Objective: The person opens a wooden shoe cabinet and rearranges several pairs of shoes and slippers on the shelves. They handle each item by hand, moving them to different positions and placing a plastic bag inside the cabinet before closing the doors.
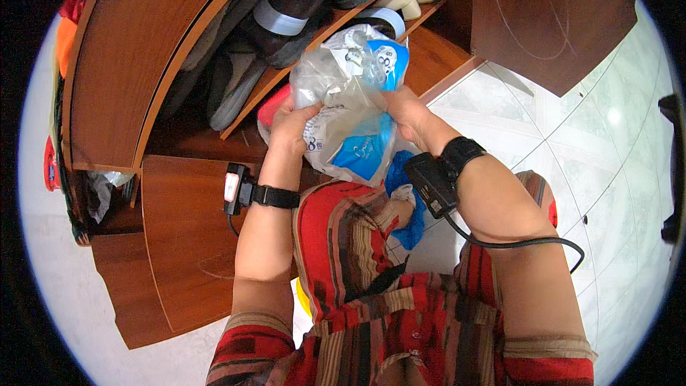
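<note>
Between my hands is a crumpled clear plastic bag [348, 112] with blue and white printed parts, held up in front of a wooden shoe cabinet. My left hand [292, 123] grips its left side, the thumb lying over the plastic. On the opposite side, my right hand [404, 110] pinches the bag's edge, its fingertips partly hidden by the film. Whether anything lies inside the bag, I cannot tell. Just behind my left hand, part of a red item [274, 107] shows inside the cabinet.
Dark shoes [236, 86] and pale shoes [404, 0] fill slanted cabinet shelves [252, 104]. Wooden doors stand swung out at right [552, 16] and lower left [187, 246]. A blue cloth-like item [410, 230] is by my knee, above the tiled floor [568, 155].
</note>
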The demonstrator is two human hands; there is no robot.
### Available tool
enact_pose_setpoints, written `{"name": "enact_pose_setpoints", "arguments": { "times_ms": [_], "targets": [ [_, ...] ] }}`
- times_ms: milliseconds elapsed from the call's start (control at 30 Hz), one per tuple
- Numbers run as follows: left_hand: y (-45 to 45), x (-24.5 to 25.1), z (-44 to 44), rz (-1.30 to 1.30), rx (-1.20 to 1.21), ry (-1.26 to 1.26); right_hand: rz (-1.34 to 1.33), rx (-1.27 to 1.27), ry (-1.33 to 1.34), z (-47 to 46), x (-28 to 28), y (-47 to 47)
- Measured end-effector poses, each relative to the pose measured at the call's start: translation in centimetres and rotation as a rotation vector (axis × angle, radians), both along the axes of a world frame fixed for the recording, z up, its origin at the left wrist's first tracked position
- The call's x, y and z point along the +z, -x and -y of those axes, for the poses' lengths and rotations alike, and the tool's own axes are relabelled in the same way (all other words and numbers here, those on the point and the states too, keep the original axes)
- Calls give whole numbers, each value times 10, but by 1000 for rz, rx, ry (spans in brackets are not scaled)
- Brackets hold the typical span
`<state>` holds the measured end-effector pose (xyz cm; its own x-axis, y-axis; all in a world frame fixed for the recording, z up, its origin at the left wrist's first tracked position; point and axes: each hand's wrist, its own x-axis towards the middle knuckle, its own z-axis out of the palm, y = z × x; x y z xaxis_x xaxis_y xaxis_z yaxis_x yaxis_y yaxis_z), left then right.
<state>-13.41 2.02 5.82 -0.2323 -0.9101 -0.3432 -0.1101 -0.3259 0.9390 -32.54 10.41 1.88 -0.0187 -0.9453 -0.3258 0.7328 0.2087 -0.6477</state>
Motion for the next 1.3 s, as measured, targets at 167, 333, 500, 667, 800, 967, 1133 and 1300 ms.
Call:
{"name": "enact_pose_setpoints", "arguments": {
  "times_ms": [167,333,500,667,800,967,1133,1300],
  "targets": [
    [-6,-19,10,-50,81,-68,-140,-84,37,13,-17,-9],
    [-13,-26,35,-135,156,-80,133,-147,124,16,-11,-16],
    [-18,-37,41,-180,123,-155,135,-137,132,0,3,-13],
    [0,-22,13,-92,-1,-231,-223,-112,24,-9,-2,1],
    [28,-8,-3,-54,-297,-342,-369,-207,-219,-27,-12,48],
    [50,-43,5,378,-619,-99,-296,-182,-344,-66,-34,130],
    [59,-89,23,1023,-643,1139,-115,-260,-354,-55,-75,143],
    [63,-102,23,1180,-679,1154,-94,-358,-284,-2,-107,154]
  ]
}}
